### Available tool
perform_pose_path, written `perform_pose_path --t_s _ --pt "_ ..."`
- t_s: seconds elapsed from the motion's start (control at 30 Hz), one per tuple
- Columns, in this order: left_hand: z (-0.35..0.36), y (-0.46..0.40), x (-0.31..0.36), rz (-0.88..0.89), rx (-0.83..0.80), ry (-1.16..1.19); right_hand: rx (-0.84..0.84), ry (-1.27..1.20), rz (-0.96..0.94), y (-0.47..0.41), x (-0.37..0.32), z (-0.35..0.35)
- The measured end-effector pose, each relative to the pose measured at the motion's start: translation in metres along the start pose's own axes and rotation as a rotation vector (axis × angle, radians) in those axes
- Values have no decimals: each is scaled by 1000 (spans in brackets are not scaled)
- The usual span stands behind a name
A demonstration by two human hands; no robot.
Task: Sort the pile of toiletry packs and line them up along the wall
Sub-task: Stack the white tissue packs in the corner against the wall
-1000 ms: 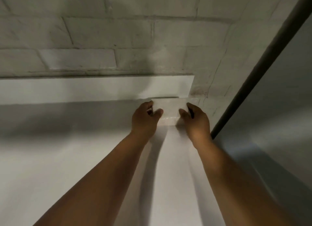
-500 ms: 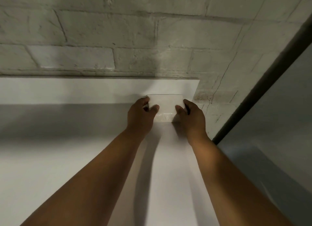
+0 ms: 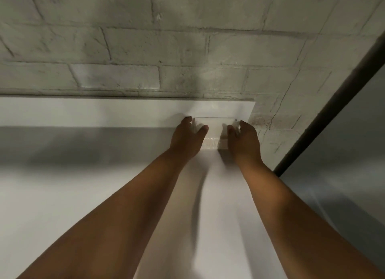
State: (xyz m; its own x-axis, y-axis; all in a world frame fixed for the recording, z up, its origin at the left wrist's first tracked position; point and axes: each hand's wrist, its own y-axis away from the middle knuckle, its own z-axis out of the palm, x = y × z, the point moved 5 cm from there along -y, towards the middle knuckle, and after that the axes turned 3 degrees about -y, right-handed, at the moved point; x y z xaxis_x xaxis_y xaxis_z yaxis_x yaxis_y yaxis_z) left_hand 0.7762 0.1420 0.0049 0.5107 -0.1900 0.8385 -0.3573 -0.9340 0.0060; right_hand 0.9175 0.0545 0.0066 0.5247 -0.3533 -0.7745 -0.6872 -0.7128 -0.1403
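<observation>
- No brand, label or writing can be read anywhere — the clear, flat plastic toiletry pack (image 3: 212,132) is too washed-out and blurred for print to show.
- The pack looks like a pale, see-through rectangular sleeve with a crinkled, shiny seam along its near edge; its contents cannot be made out.
- It sits at the far end of the white tabletop (image 3: 62,195), up against the low white upstand (image 3: 104,112) at the foot of the grey-painted brick wall (image 3: 187,49), near the upstand's right-hand end.
- The left hand (image 3: 186,141) has its grip closed on the pack's left end, thumb lying over the front face and fingers curled round behind.
- The right hand (image 3: 243,142) has its grip closed on the pack's right end in the same way, thumb on the front and fingers over the top edge.
- Both bare forearms reach straight forward from the bottom of the view, casting soft shadows on the tabletop between them.
- A dark diagonal bar (image 3: 333,103) runs down the right side — beyond it lies a plain grey surface (image 3: 354,153).
</observation>
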Motion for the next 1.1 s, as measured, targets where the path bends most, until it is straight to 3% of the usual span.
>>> perform_pose_path --t_s 0.3,0.47,0.6,1.1 --pt "-61 50 -16 -15 94 18 -34 14 -143 66 -57 3" --pt "-128 107 -40 40 181 -26 -203 -126 -148 137 -91 25" --pt "-190 156 -73 62 187 -113 -312 -89 -253 191 -127 55" --pt "-430 326 -221 -82 356 -199 -627 -80 -566 397 -300 194"
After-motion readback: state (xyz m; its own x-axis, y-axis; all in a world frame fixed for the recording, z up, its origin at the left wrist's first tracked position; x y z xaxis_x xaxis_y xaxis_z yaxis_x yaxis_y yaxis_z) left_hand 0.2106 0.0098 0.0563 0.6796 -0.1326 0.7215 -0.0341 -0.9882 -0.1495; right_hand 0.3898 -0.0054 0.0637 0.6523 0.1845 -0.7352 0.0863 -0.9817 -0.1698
